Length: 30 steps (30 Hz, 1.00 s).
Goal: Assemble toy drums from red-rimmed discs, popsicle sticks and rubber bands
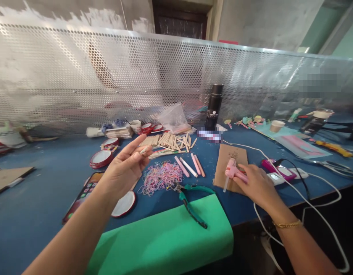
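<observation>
My left hand is raised over the table, thumb and fingers pinched on a small pale thing at the fingertips, too small to name. At the right, my right hand is wrapped round the handle of a pink glue gun, whose clear glue stick pokes out behind. Under the glue gun lies a piece of brown cardboard. A heap of pastel rubber bands lies between my hands. Teal-handled pliers rest partly on a green sheet in front.
Wooden sticks and several markers lie behind the rubber bands. A black bottle stands near the perforated metal screen. A phone and red-rimmed round pieces sit at left. White cables loop around my right arm.
</observation>
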Each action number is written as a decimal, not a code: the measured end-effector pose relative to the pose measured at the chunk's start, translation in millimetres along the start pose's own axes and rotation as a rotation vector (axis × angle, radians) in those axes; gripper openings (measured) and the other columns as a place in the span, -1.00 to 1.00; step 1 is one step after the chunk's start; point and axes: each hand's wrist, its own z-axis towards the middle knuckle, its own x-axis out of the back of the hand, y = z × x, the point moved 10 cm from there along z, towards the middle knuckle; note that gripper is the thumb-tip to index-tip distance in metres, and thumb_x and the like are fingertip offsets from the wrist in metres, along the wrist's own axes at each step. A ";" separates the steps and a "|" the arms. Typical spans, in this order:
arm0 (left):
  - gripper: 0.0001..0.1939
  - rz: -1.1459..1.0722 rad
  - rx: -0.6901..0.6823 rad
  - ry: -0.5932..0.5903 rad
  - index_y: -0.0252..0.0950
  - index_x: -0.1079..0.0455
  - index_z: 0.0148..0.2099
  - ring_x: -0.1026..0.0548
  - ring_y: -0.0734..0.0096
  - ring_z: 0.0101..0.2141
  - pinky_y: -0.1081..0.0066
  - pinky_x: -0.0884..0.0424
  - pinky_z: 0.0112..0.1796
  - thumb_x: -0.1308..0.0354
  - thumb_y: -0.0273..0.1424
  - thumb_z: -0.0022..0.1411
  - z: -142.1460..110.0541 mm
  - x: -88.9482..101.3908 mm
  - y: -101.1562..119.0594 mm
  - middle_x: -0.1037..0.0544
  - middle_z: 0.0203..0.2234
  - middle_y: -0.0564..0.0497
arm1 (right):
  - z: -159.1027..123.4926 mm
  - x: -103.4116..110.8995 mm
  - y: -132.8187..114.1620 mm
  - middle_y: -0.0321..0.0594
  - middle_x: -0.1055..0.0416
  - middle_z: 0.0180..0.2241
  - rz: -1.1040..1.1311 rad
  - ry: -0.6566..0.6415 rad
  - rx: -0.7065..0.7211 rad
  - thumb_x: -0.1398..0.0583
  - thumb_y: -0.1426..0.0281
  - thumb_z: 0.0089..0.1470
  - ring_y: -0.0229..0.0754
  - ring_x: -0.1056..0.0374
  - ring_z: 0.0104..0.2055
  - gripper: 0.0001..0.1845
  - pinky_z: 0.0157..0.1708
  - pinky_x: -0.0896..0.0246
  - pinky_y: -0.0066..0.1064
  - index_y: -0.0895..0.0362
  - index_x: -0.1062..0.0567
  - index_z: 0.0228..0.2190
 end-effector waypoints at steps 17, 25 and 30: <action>-0.39 0.124 0.043 -0.022 -0.15 -0.65 0.08 -0.66 0.38 -0.24 0.54 -0.59 -0.23 -0.61 -0.40 -0.08 -22.8 74.4 3.1 -0.75 -0.24 -0.03 | -25.9 -3.4 -383.8 0.27 -0.47 0.03 0.332 -0.323 0.449 -0.34 0.06 0.18 0.24 -0.37 0.08 -0.29 0.01 -0.38 0.05 0.33 -0.47 0.15; -0.44 0.034 0.049 0.019 -0.24 -0.63 0.09 -0.67 0.39 -0.23 0.53 -0.59 -0.22 -0.56 -0.47 0.00 -29.4 76.0 1.0 -0.74 -0.25 -0.07 | -21.3 -13.1 -403.4 0.17 -0.52 -0.07 0.311 -0.353 0.480 -0.33 0.18 0.11 0.19 -0.42 -0.02 -0.58 -0.04 -0.35 0.05 0.22 -0.57 -0.11; -0.49 -0.164 0.040 0.064 -0.16 -0.55 0.15 -0.65 0.46 -0.25 0.54 -0.59 -0.29 -0.49 -0.41 0.14 -34.6 70.9 5.0 -0.73 -0.20 0.04 | -30.1 19.6 -369.1 0.06 -0.49 -0.08 0.411 -0.285 0.489 -0.31 0.19 0.10 0.15 -0.39 -0.04 -0.59 0.00 -0.31 0.08 0.12 -0.56 -0.05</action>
